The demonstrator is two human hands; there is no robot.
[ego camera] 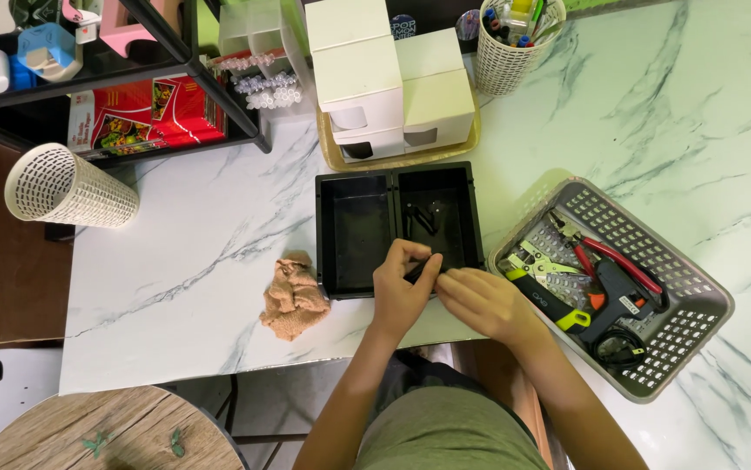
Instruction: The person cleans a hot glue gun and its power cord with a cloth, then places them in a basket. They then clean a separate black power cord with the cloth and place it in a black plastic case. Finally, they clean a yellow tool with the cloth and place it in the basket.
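Black tray, 2 compartments; left hand & right hand both pinch 1 small dark part at its front rim; 1 tan rag beside.

Small dark item between the fingers was mostly hidden, too small to ID. Grey basket contents overlapped; shelf cut off at top edge.

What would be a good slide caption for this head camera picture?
Seen from above, left hand and right hand meet over a small dark item at the black two-compartment tray, beside a grey tool basket.
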